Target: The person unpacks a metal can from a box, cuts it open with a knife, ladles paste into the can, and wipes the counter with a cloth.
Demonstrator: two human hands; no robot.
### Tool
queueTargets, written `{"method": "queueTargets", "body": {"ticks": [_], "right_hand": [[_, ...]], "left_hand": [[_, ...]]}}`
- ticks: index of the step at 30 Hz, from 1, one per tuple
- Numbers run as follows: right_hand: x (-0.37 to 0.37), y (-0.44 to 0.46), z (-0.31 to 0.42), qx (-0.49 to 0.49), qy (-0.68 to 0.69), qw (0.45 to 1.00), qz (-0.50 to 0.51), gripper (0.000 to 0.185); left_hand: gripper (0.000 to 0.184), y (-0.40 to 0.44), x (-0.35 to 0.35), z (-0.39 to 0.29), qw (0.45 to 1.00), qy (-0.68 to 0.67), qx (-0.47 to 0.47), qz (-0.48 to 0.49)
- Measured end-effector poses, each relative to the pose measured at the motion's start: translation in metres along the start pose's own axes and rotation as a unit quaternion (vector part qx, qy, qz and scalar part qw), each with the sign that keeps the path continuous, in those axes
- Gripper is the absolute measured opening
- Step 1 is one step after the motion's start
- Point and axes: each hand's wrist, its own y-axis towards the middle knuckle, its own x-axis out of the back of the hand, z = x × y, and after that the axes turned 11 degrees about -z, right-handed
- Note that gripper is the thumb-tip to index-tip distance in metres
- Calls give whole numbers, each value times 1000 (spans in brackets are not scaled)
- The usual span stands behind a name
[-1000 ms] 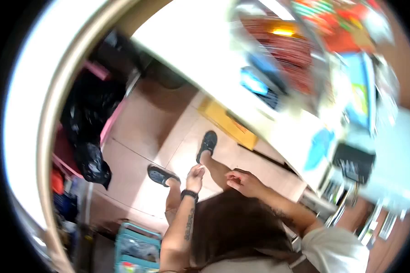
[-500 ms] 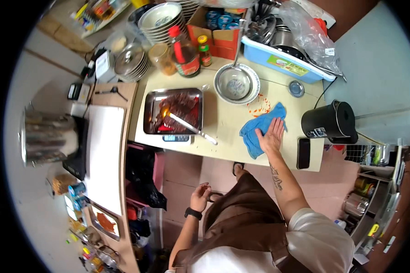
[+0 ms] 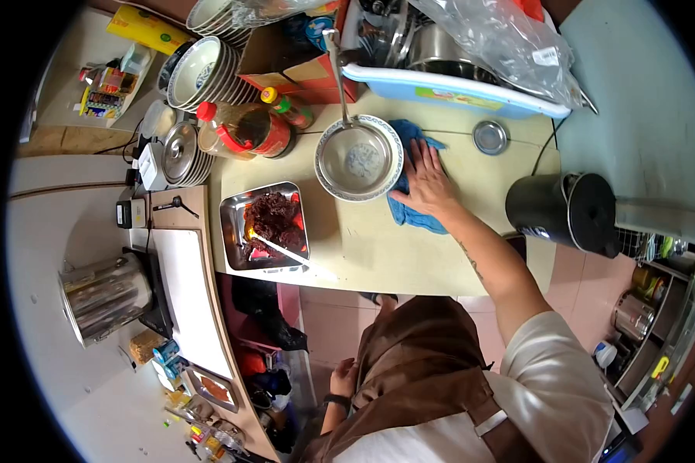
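Note:
My right hand (image 3: 428,184) lies flat with its fingers spread on a crumpled blue cloth (image 3: 418,217), pressing it against the table. Just left of the cloth is a white bowl with a blue-patterned rim (image 3: 398,160). A wire strainer (image 3: 355,160) rests in this bowl, its long handle pointing to the back. My left hand (image 3: 344,376) hangs low beside the brown apron, loosely open and holding nothing; part of its fingers is hidden. On the table's left side, a steel tray (image 3: 303,202) holds dark red, chunky paste (image 3: 274,218) and a white-handled utensil (image 3: 282,251).
A blue bin of pans (image 3: 455,91) stands at the back, with a small metal lid (image 3: 490,137) before it. A black kettle (image 3: 552,208) is at the right, near a phone (image 3: 517,245) partly behind my arm. Sauce bottles (image 3: 266,130) and stacked bowls (image 3: 201,73) stand back left.
My right hand has slid the cloth back and left, up beside the bowl. The orange-red spots seen on the table are no longer visible. My left hand has dropped lower, and the view has shifted.

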Motion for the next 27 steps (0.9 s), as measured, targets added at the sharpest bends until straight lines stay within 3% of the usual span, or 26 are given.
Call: {"method": "queueTargets", "body": {"ticks": [5,9,10,13,14,15,17,18,20,21,23,24,25,27], "right_hand": [[0,-26,26,38,29,999,9,94],[-15,-66,52,73,22,997,13,70],[-6,-78,60,109,18,994,8,54],[-9,-101,69,189,90,978,11,48],[-6,-110,72,172,187,967,-35,36],[-2,-120,73,60,234,968,70,34],[51,-113,88,-162,309,897,272,30],[11,-137,77,-202,338,899,192,25],[4,-145,55,-330,598,729,48,23],[26,-136,38,-332,623,707,34,24],[41,-124,-12,-343,477,809,-22,27],[51,-117,-26,-343,446,818,-124,33],[99,-105,-17,-393,322,852,-127,44],[72,-118,-28,-296,79,937,-168,61]], "left_hand": [[35,13,14,2,998,43,-44,3],[35,22,33,7,999,33,-40,16],[35,23,39,12,998,31,-47,18],[36,33,53,26,998,7,-43,35],[36,37,59,31,998,26,-49,39],[36,39,65,36,996,45,-56,44],[35,61,67,73,997,-4,-61,45],[35,77,66,100,996,-31,-70,51],[35,80,70,104,991,-17,-124,56],[35,74,74,85,984,22,-169,50],[35,77,73,70,997,30,-51,57],[36,77,72,63,997,23,-51,62],[37,79,70,54,996,16,-52,65],[38,80,65,39,996,1,-54,70]]}}
